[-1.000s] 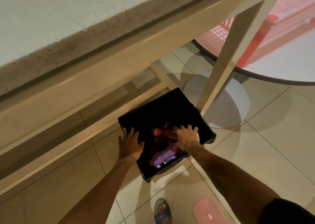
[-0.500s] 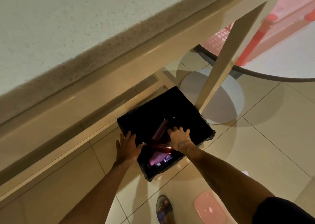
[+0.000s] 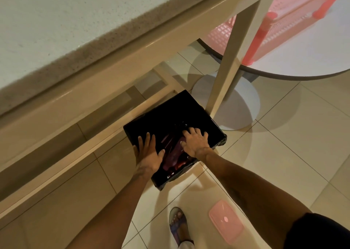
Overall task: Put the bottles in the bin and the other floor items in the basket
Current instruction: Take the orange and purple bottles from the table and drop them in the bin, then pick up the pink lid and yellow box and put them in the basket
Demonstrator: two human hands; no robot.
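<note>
Since a moment before, my right hand (image 3: 196,141) had let the bottle drop; it hovered with fingers spread and empty over the black bin (image 3: 170,116) under the table. Bottles (image 3: 173,154) lay inside. My left hand (image 3: 148,154) rested flat and open on the bin's near rim. A pink lid (image 3: 226,221) lay on the floor, and the pink basket (image 3: 284,8) sat on the round table (image 3: 303,55).

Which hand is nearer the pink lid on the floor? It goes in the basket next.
Right. The right hand is over the bin, on the lid's side; the left hand rests on the bin's far edge.
</note>
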